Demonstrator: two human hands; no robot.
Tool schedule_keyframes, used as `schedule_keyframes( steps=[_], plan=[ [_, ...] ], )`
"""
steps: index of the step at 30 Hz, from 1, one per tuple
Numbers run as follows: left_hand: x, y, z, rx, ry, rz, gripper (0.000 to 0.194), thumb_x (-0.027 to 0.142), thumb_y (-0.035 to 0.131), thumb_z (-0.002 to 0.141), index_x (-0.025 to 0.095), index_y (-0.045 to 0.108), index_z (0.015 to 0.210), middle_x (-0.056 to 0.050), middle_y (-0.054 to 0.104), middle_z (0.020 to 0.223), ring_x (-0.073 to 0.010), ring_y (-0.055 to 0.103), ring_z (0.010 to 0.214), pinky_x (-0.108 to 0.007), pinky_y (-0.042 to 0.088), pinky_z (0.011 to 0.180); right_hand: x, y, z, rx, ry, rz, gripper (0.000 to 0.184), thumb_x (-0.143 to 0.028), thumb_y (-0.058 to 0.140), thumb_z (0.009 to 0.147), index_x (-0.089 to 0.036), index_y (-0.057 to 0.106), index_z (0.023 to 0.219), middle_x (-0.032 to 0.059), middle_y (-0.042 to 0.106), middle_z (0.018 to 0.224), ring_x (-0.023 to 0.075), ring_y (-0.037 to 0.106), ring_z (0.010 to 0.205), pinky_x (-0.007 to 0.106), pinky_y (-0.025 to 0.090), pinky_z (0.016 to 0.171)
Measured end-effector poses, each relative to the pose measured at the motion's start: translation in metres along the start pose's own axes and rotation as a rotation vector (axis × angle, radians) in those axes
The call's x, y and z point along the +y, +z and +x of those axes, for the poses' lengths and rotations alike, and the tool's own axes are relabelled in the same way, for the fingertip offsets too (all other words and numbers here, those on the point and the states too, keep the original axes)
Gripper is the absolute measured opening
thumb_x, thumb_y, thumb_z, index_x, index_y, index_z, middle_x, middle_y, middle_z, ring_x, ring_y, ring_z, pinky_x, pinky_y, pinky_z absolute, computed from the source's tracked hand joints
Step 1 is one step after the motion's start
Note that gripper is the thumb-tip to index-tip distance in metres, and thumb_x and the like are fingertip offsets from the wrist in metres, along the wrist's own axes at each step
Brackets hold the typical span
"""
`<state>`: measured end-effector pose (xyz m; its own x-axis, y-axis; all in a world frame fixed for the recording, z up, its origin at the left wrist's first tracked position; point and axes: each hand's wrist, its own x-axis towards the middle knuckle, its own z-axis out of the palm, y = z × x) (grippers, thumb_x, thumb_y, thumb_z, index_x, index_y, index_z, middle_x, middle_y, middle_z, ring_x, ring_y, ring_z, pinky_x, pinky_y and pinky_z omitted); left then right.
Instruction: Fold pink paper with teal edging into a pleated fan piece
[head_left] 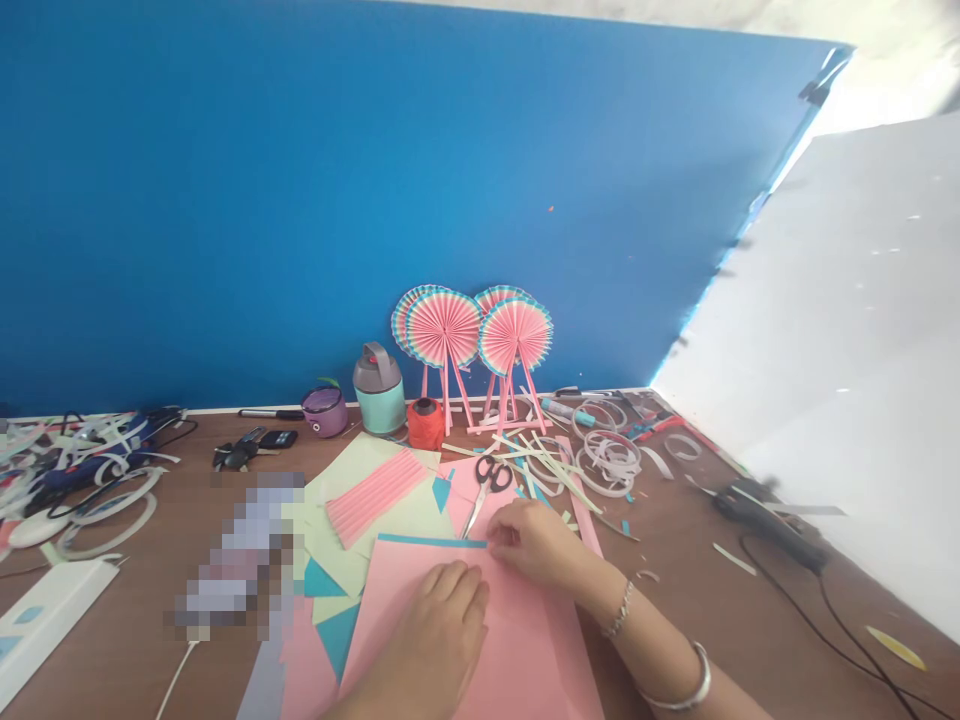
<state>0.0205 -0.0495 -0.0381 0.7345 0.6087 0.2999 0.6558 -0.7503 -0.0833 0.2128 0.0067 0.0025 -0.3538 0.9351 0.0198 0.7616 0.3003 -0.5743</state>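
A large pink sheet of paper (540, 640) lies in front of me with a narrow blue paper strip (431, 541) along its far edge. My left hand (442, 625) rests flat on the sheet, fingers stretched out just below the strip. At the strip's right end, the fingers of my right hand (532, 545) are pinched together on it; the fingertips are partly hidden. Scissors with dark handles (493, 474) lie just beyond that hand. A pleated pink paper piece (375, 497) sits on pale green sheets (341, 555) to the left.
Pink and blue paper fan wheels (444, 330) stand on strip legs at the back. Near them are a teal container (380, 395), a red object (425, 424) and a purple pot (325, 411). Coiled paper strips (609, 462) and a corded glue gun (772, 525) lie right; a power strip (56, 620) lies left.
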Motion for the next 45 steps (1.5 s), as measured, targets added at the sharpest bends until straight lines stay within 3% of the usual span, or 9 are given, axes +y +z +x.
schedule_keyframes(
  steps=[7, 11, 13, 20, 28, 45],
  plan=[
    [0.003, 0.011, -0.002, -0.018, -0.011, 0.002, 0.033, 0.017, 0.039, 0.091, 0.014, 0.054, 0.121, -0.009, 0.064, 0.113, -0.0235, 0.056, 0.102, -0.038, 0.04, 0.09, 0.004, -0.002, 0.0, -0.008, 0.038, 0.041, 0.022, -0.01, 0.049, 0.07, -0.019, 0.069, 0.076, 0.0014, 0.068, 0.073, 0.0139, 0.058, 0.066, 0.022, 0.038, 0.061],
    [0.003, 0.012, -0.003, 0.009, 0.013, 0.044, 0.035, 0.021, 0.035, 0.094, 0.01, 0.054, 0.121, -0.012, 0.063, 0.117, -0.0265, 0.055, 0.109, -0.04, 0.04, 0.093, 0.005, -0.004, 0.002, 0.186, 0.018, 0.005, 0.025, -0.005, 0.047, 0.067, -0.018, 0.067, 0.075, 0.0036, 0.067, 0.078, 0.016, 0.058, 0.074, 0.024, 0.04, 0.068],
    [0.003, 0.014, -0.005, 0.017, 0.034, 0.057, 0.036, 0.021, 0.035, 0.094, 0.008, 0.053, 0.122, -0.014, 0.063, 0.118, -0.0267, 0.056, 0.11, -0.04, 0.041, 0.093, 0.003, -0.004, 0.001, 0.223, 0.018, -0.007, 0.023, -0.003, 0.047, 0.066, -0.017, 0.065, 0.072, 0.0042, 0.065, 0.079, 0.0163, 0.057, 0.075, 0.025, 0.04, 0.069],
    [0.005, 0.021, -0.007, -0.004, 0.029, 0.043, 0.04, 0.023, 0.035, 0.095, 0.008, 0.047, 0.13, -0.017, 0.054, 0.132, -0.0255, 0.052, 0.117, -0.038, 0.038, 0.095, -0.004, 0.012, 0.002, 0.083, 0.06, 0.139, 0.021, -0.003, 0.048, 0.069, -0.017, 0.063, 0.07, 0.0026, 0.06, 0.079, 0.0135, 0.055, 0.071, 0.022, 0.041, 0.064],
    [0.007, 0.017, -0.002, -0.036, 0.04, 0.094, 0.041, 0.023, 0.035, 0.094, 0.007, 0.049, 0.129, -0.016, 0.057, 0.128, -0.0273, 0.055, 0.114, -0.041, 0.041, 0.093, -0.001, 0.025, 0.007, 0.078, 0.16, 0.179, 0.019, -0.003, 0.047, 0.071, -0.016, 0.054, 0.059, 0.0043, 0.054, 0.085, 0.0139, 0.055, 0.074, 0.024, 0.043, 0.071],
    [0.008, 0.024, -0.004, -0.002, 0.024, 0.084, 0.041, 0.023, 0.036, 0.093, 0.007, 0.048, 0.129, -0.017, 0.058, 0.127, -0.0268, 0.053, 0.115, -0.042, 0.039, 0.093, -0.004, 0.025, 0.008, 0.083, 0.22, 0.239, 0.02, -0.004, 0.046, 0.072, -0.014, 0.06, 0.064, 0.0059, 0.057, 0.089, 0.015, 0.058, 0.08, 0.024, 0.044, 0.075]
  ],
)
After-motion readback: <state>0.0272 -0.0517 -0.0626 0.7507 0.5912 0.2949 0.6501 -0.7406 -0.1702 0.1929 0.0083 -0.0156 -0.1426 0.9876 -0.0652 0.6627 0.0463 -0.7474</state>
